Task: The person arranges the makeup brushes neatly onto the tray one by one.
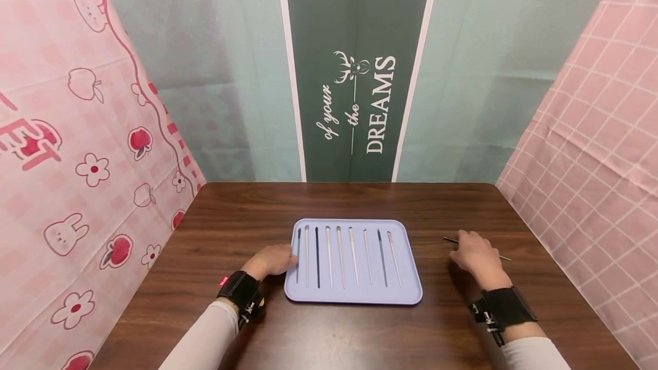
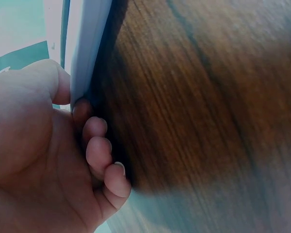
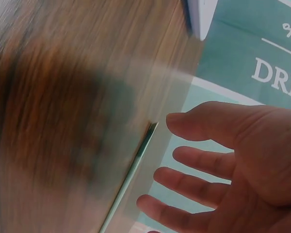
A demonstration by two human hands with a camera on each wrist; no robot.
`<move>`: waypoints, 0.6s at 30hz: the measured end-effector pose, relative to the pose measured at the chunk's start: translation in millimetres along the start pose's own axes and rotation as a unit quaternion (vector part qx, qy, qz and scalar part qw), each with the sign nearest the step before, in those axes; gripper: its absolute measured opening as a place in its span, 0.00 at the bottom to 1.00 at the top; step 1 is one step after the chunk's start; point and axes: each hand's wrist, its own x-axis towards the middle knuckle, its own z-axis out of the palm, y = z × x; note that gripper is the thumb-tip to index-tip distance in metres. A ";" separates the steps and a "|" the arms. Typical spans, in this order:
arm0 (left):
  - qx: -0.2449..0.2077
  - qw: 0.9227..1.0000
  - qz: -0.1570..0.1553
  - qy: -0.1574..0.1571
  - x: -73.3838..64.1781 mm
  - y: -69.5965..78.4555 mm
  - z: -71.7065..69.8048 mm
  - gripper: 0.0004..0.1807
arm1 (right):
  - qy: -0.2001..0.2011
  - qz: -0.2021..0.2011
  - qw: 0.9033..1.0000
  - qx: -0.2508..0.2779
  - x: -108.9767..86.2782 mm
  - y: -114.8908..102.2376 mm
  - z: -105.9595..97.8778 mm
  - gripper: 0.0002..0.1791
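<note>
A pale lavender tray (image 1: 354, 297) lies on the table, holding several slim makeup brushes in a row, among them a dark one (image 1: 317, 256). My left hand (image 1: 271, 260) grips the tray's left edge. In the left wrist view its thumb (image 2: 62, 87) lies over the rim, with the fingers curled underneath. To the right of the tray, my right hand (image 1: 475, 253) is above a single thin makeup brush (image 3: 128, 174) on the wood. The right wrist view has its fingers (image 3: 191, 182) spread and apart from that brush, holding nothing.
The brown wooden table (image 1: 334, 336) reaches back to a green cloth (image 1: 349, 170) with white lettering. A pink patterned cloth (image 1: 118, 198) hangs at the left, and a pink checked cloth (image 1: 591, 176) at the right.
</note>
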 end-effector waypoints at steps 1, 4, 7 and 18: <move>-0.002 1.000 -0.001 -0.001 -0.3 0.2 -0.3 0.14 | -0.001 0.002 1.000 0.001 0.4 2.7 -0.3 0.30; 0.000 1.000 0.002 0.000 -1.1 1.1 -1.3 0.14 | -0.003 0.007 1.000 0.002 1.5 10.2 -0.6 0.30; 0.003 1.000 0.008 0.004 -1.8 1.7 -1.8 0.14 | -0.002 0.007 1.000 0.002 2.3 16.5 -1.8 0.28; 0.002 1.000 0.006 0.003 -0.4 0.6 0.0 0.13 | -0.013 0.005 1.000 -0.012 7.7 34.1 -4.7 0.31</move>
